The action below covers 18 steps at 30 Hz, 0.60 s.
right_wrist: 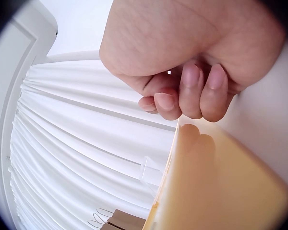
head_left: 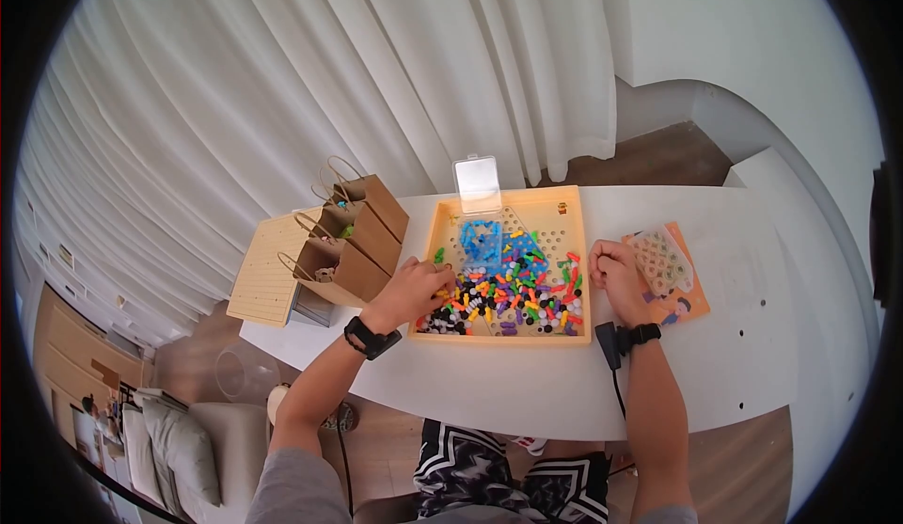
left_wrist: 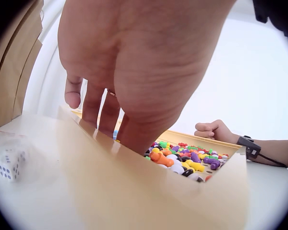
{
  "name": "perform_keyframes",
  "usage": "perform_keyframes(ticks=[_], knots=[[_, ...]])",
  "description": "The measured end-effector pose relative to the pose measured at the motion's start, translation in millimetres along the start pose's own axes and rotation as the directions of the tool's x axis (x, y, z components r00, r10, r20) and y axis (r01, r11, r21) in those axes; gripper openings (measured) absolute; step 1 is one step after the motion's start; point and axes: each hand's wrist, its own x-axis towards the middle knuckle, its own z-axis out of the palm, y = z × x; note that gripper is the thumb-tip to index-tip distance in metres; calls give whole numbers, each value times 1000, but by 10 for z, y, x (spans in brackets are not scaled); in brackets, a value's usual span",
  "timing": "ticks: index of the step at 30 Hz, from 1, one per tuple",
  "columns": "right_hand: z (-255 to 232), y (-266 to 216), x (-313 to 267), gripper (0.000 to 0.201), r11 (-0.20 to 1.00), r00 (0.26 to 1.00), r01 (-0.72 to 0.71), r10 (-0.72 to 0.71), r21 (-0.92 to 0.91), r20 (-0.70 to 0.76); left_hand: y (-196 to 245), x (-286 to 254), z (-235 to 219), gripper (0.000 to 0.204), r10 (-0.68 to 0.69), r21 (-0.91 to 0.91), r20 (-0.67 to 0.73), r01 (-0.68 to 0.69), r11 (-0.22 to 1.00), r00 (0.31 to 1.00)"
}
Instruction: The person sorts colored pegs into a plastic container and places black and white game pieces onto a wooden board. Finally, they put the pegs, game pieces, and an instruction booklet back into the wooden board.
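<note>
A shallow wooden game tray (head_left: 503,338) with a hole-dotted board holds a heap of coloured pegs (head_left: 527,303). My left hand (head_left: 414,289) reaches over the tray's left wall into the pegs; in the left wrist view its fingers point down and the wall hides their tips, so I cannot tell whether they pinch a peg. Inside the tray stands a clear plastic box (head_left: 481,244) with blue pegs in it, its lid (head_left: 478,185) raised. Just past the tray's right wall is my right hand (right_wrist: 192,72), fingers curled into the palm, with nothing visible in them.
Several brown paper bags (head_left: 362,242) stand left of the tray beside a wooden board (head_left: 268,270). A bag of dice (left_wrist: 9,165) lies near the tray's left wall. An orange booklet (head_left: 685,306) with a clear packet (head_left: 661,261) on it lies at the right.
</note>
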Motion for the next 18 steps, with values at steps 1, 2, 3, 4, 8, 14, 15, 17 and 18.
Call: perform_keyframes(ticks=[1,2,3,4,8,14,15,17,18], knots=[[8,-10,-6,20,1000,1000,6,-6,-8,-3,1,-3,9,20,1,1,1,-1,1000,1000],[13,-17,-11,20,1000,1000,7,-7,-7,-4,-6,-6,28,20,6,-2,-10,-6,1000,1000],[17,-27,-15,20,1000,1000,0,0,4,-2,-14,-7,45,19,12,-7,-21,-13,1000,1000],[19,-35,-18,20,1000,1000,-7,7,14,0,-22,-9,61,19,14,-7,-19,-14,1000,1000],[24,-52,-17,20,1000,1000,-16,16,26,-7,14,-5,39,20,29,18,-28,-28,999,999],[20,-36,-11,20,1000,1000,2,-2,-20,0,-19,-3,86,16,23,52,-17,-22,998,1000],[13,-20,0,20,1000,1000,0,0,-19,-6,-28,-3,94,14,38,57,-32,-37,998,999],[8,-13,6,21,1000,1000,0,0,-17,-11,-36,3,98,16,19,50,-13,-18,999,1000],[10,-19,7,20,1000,1000,-6,6,-11,-8,-40,7,97,18,-1,44,6,1,999,1000]])
